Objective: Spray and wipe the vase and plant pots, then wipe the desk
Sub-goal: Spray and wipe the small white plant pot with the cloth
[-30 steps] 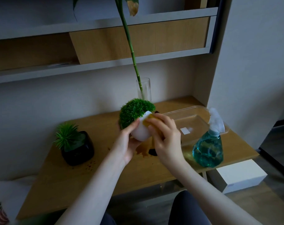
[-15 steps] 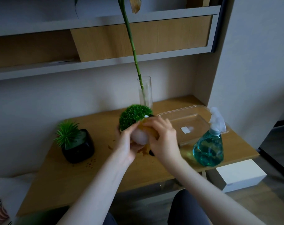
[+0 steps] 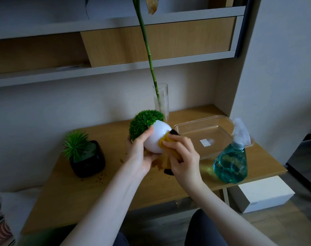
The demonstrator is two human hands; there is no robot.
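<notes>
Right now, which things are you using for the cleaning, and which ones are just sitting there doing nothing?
For the job:
- white pot, held tilted by the left hand
- yellow cloth, pressed on it by the right hand
- spray bottle
- black pot
- glass vase
- desk

Just lying about:
- clear plastic tray
- white box below the desk
</notes>
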